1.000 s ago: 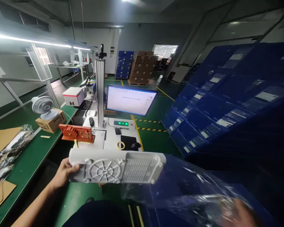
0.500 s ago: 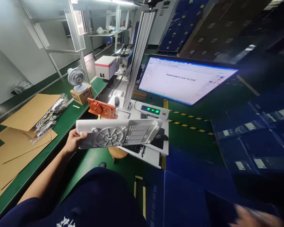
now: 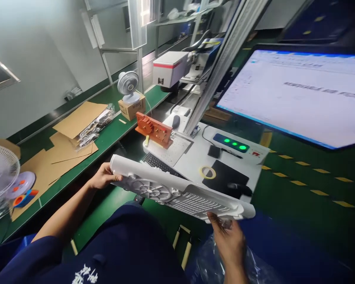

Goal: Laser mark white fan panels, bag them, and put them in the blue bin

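A long white plastic housing panel (image 3: 171, 189) spans the space in front of my body, tilted down toward the right. Its visible face has a round spoked part and a slotted grille. My left hand (image 3: 104, 176) is closed on its left end, thumb over the face. At the lower right, my right hand (image 3: 228, 234) grips the edge near the grille; its fingertips are partly hidden behind the panel. Beyond the panel stands an orange fixture with a gear (image 3: 154, 130) on the white worktable (image 3: 204, 146).
A monitor (image 3: 296, 98) is at the right. The white marking head (image 3: 170, 69) hangs behind the fixture. Yellow tape (image 3: 207, 172) and a black mat (image 3: 225, 177) lie on the worktable. Cardboard sheets (image 3: 77, 122) and a small fan (image 3: 128, 85) are on the green bench. Clear plastic (image 3: 207, 258) is below right.
My right hand has come from the lower right and taken hold of the panel's right end. The panel now tilts down to the right, and the view has turned left.
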Demonstrator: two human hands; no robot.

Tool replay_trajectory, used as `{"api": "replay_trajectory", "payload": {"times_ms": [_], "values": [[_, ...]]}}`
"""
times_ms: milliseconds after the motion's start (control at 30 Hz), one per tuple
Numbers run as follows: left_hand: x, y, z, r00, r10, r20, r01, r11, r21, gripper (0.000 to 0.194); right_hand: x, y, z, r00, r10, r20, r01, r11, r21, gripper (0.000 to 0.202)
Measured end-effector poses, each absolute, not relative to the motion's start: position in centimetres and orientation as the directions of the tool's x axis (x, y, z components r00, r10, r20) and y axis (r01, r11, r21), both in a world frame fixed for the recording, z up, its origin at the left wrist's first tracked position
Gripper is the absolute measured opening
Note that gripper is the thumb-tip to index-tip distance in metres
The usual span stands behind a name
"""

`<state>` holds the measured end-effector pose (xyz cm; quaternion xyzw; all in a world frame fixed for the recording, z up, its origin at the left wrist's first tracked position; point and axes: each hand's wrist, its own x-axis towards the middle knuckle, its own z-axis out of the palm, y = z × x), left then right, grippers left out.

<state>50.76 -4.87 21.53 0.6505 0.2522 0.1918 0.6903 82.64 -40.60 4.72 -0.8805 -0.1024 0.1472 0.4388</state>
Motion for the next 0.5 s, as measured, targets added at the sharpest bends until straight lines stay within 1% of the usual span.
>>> {"api": "replay_trajectory", "payload": {"times_ms": [100, 200, 300, 333, 400, 500], "values": [[49.6, -4.5, 19.7, 0.754, 0.646, -0.116, 0.125, 0.032, 0.992, 0.047, 82.5, -39.4, 2.4, 0.925, 0.307, -0.223, 0.051, -0.682, -0.730, 0.098], [48.6, -2.8, 16.8, 0.680, 0.729, -0.085, 0.149, -0.023, 0.989, 0.057, 82.1, -37.7, 0.8, 0.922, 0.302, -0.241, 0.047, -0.707, -0.706, 0.089], [48.7, 0.4, 13.7, 0.620, 0.782, -0.066, 0.159, -0.043, 0.986, 0.065, 81.7, -35.5, 0.6, 0.927, 0.302, -0.221, 0.077, -0.731, -0.678, 0.082], [49.1, 1.9, 12.7, 0.605, 0.794, -0.060, 0.155, -0.044, 0.987, 0.068, 81.6, -34.7, 0.7, 0.930, 0.299, -0.214, 0.094, -0.756, -0.648, 0.081], [50.6, 5.2, 10.9, 0.583, 0.811, -0.049, 0.156, -0.053, 0.986, 0.072, 81.5, -32.9, 0.8, 0.934, 0.279, -0.225, 0.114, -0.827, -0.551, 0.085], [53.9, 11.4, 8.2, 0.574, 0.818, -0.042, 0.205, -0.094, 0.974, 0.071, 81.5, -29.7, 0.5, 0.929, 0.217, -0.300, 0.079, -0.908, -0.411, 0.098]]}}
